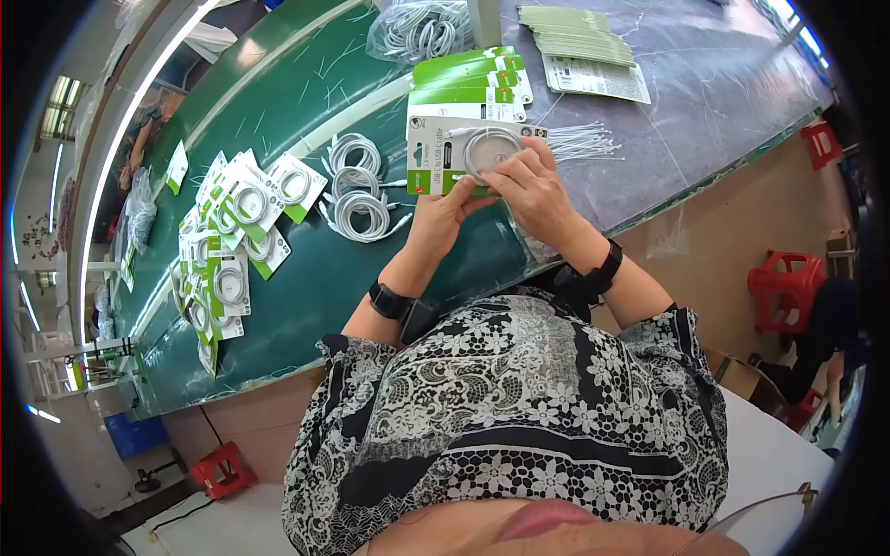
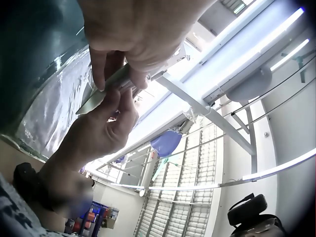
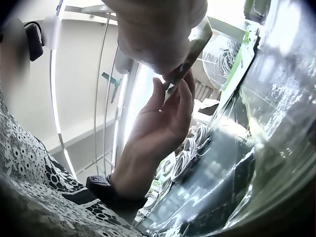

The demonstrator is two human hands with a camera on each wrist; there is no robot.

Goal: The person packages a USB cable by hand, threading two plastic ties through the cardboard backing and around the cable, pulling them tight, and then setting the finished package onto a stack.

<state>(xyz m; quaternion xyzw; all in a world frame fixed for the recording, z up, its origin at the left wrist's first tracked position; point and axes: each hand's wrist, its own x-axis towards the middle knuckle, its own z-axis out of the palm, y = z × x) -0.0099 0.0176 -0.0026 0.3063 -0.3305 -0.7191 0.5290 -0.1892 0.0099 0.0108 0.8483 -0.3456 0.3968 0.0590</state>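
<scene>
A green-and-white cable card (image 1: 428,153), printed "USB-C to USB-C cable", is held up over the table with a coiled white cable (image 1: 471,153) against its front. My left hand (image 1: 443,221) pinches the card's lower edge, thumb in front and fingers behind. My right hand (image 1: 542,196) holds the coil at the card's right side, its fingers bent over the coil. From the left wrist, the card (image 2: 94,101) appears nearly edge-on between both hands. In the right wrist view, my right hand (image 3: 158,39) hides most of the card, and my left hand (image 3: 160,126) grips it from below.
More green-and-white cards (image 1: 454,97) lie fanned just beyond my hands. White ties (image 1: 584,143) spread to the right, below a card stack (image 1: 579,42). Loose cable coils (image 1: 357,190) and a pile of carded cables (image 1: 227,236) sit leftward; a bag of cables (image 1: 422,32) stands behind.
</scene>
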